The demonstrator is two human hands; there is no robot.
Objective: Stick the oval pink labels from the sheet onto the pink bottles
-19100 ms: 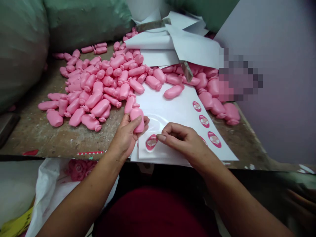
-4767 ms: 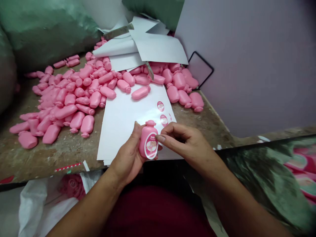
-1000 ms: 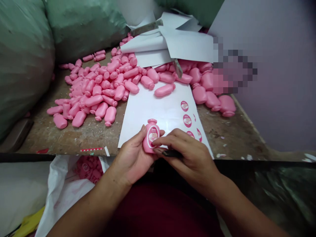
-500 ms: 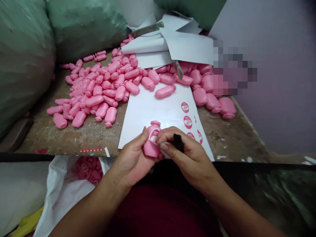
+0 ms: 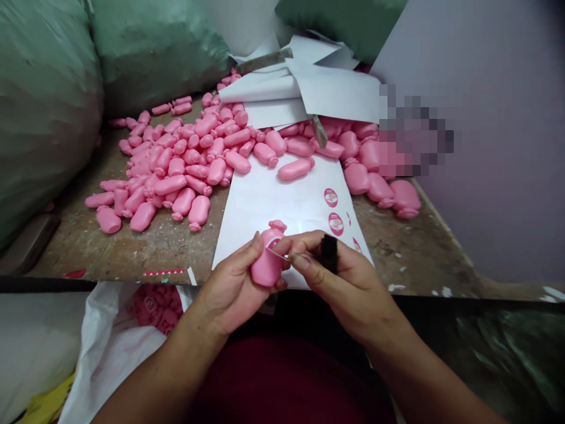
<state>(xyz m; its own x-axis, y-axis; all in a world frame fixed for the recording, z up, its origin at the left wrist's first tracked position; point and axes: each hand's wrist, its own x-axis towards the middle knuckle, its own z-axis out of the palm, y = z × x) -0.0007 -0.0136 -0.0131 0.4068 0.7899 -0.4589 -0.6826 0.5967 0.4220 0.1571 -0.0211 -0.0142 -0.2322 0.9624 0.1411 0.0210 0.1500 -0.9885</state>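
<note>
Pink bottle (image 5: 266, 270) (its neck exposed) sits within the left grip (image 5: 233, 291).

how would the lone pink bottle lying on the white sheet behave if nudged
The lone pink bottle may roll or rock, lying on its rounded side on the flat white sheet. Its smooth, glossy surface looks somewhat slippery.

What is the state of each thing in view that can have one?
Held bottle: nearly upright in the left hand.
Its label: partly lifted, pinched by the right hand.
Label sheet: flat, partly covered.
Loose bottles: heaped, mostly lying.
White bag: open, pink things inside.
Green sacks: bulging, closures unseen.
</note>
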